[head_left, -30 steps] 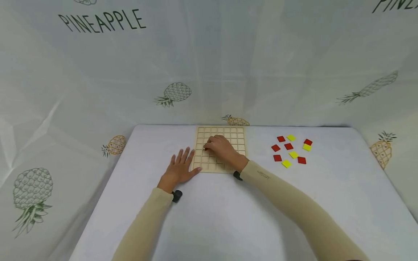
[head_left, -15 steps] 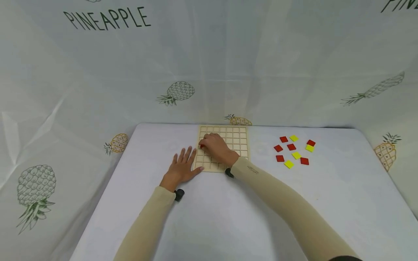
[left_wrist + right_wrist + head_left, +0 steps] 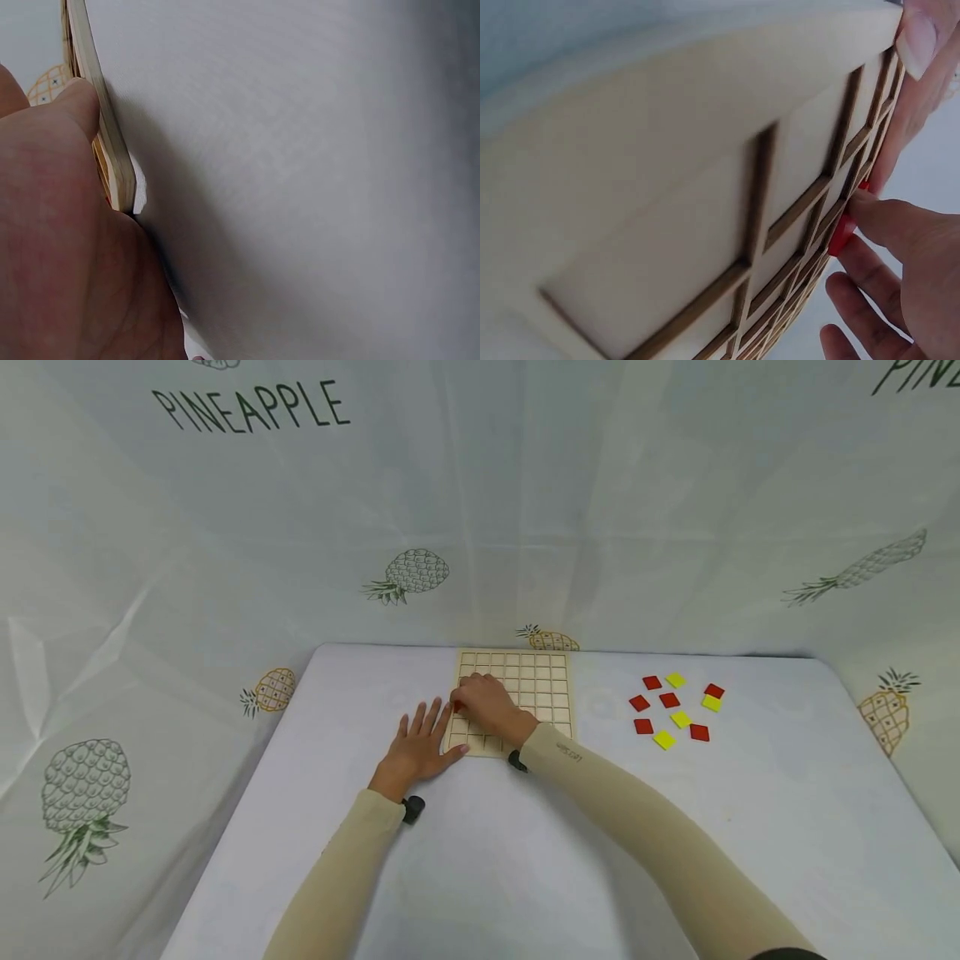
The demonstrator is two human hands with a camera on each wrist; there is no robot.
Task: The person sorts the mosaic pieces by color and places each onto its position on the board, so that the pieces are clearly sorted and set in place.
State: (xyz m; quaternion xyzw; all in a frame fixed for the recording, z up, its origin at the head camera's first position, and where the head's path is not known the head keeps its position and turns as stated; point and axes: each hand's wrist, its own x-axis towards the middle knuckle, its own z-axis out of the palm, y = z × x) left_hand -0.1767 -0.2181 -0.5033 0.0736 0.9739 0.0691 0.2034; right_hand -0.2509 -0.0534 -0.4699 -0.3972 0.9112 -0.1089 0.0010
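Observation:
A wooden grid board (image 3: 546,693) lies at the far middle of the table. My right hand (image 3: 487,706) is over its left part, thumb and fingers pinching a small red square tile (image 3: 841,234) at the left-hand column of cells. Most of that tile is covered by the fingers in the head view. Flat on the table with fingers spread, my left hand (image 3: 415,754) rests at the board's left side. Its thumb reaches the front left corner, and in the left wrist view a fingertip touches the board's edge (image 3: 112,142).
Right of the board lie several loose red tiles (image 3: 643,727) and yellow tiles (image 3: 664,740); one red and one yellow overlap. A white table (image 3: 517,860) carries everything. Behind it hangs a pineapple-print sheet (image 3: 660,527).
My right hand has moved left across the board with the red tile, then slightly toward me, to the left column. The left hand keeps its place; the head view has shifted slightly.

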